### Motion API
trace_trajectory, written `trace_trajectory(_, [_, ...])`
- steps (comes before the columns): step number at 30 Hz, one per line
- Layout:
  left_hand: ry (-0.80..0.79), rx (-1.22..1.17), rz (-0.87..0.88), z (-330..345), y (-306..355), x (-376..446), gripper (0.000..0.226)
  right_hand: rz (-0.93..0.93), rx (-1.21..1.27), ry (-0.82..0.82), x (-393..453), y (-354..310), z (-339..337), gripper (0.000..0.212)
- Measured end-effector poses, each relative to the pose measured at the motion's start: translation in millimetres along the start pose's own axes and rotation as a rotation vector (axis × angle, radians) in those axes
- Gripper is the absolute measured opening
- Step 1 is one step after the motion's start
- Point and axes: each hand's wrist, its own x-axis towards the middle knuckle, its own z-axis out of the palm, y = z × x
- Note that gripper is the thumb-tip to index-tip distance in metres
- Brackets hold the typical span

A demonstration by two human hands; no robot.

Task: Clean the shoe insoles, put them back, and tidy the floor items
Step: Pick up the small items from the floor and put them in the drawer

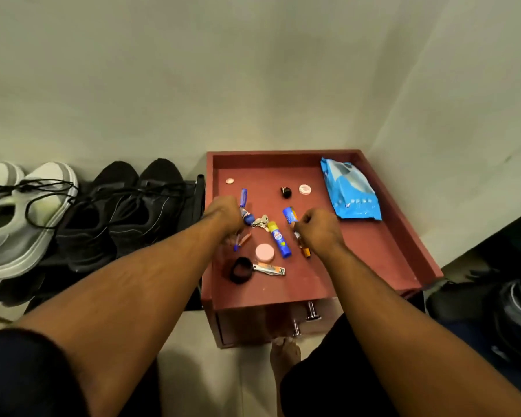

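Both hands are sorting small items on the red worktop [373,251]: the left hand [226,213] is curling its grip round the blue pen [243,197], the right hand [319,230] is pinching a slim tube [298,236], so each is best lifted clear before the keys [260,221] get dragged along.

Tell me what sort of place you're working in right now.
Probably a home entryway or bedroom corner: shoes lined up along a plain wall, beside a low red cabinet whose top holds small personal items and a wipes pack. Both hands reach over it.
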Motion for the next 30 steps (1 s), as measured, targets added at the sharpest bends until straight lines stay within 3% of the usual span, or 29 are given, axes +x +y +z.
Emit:
trace_trajectory(5, [-0.033,0.106,-0.079,7.7,-17.2,28.7,0.025,0.000,-0.182,-0.039,37.1,-9.9,20.9,0.024])
trace_trajectory(9, [-0.015,0.104,-0.090,2.6,-13.5,25.5,0.017,-0.063,-0.230,-0.040,27.3,-19.9,17.3,0.019])
trace_trajectory(12, [0.137,0.122,-0.039,3.0,-4.8,5.7,0.021,-0.146,-0.201,0.019,-3.8,-17.4,0.5,0.017])
trace_trajectory(15, [0.293,0.199,0.234,19.9,-0.9,-32.3,0.022,-0.149,-0.147,0.019,-46.5,0.0,-6.1,0.010])
trace_trajectory(18, [0.231,0.337,0.625,59.1,-3.5,-75.0,0.026,-0.092,-0.177,-0.003,-86.9,23.5,0.8,0.013])
trace_trajectory(20, [0.195,0.433,0.722,81.9,-6.4,-97.6,0.027,-0.073,-0.239,-0.074,-105.0,38.0,10.3,0.014])
trace_trajectory(26, [0.026,0.649,0.564,102.7,-24.6,-115.9,0.034,-0.016,-0.517,-0.274,-123.9,50.1,14.5,0.026])
trace_trajectory(30, [-0.019,0.691,0.557,100.8,-16.2,-119.2,0.034,0.025,-0.601,-0.394,-120.3,54.2,21.2,0.035])
